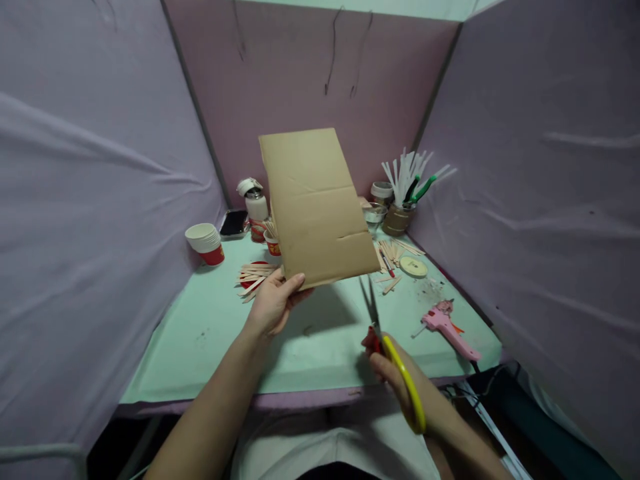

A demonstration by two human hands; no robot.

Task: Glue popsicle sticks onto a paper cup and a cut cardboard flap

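My left hand (277, 301) grips the lower left corner of a brown cardboard sheet (320, 207), thumb on the front face and fingers behind. The sheet is held up above the table, slightly tilted, with a crease across its middle and a short slit near its lower right. My right hand (393, 367) is closed on scissors (404, 383) with yellow and red handles. The blades point up, slightly parted, just below the sheet's lower right corner and apart from it.
Wooden sticks (255, 277), stacked paper cups (205, 241) and a phone (235, 223) lie left. At right are a pink glue gun (447, 327), a round lid (413, 267), more sticks (393, 257) and a jar (399, 220) holding glue sticks and green-handled pliers. Fabric walls surround the table (225, 360).
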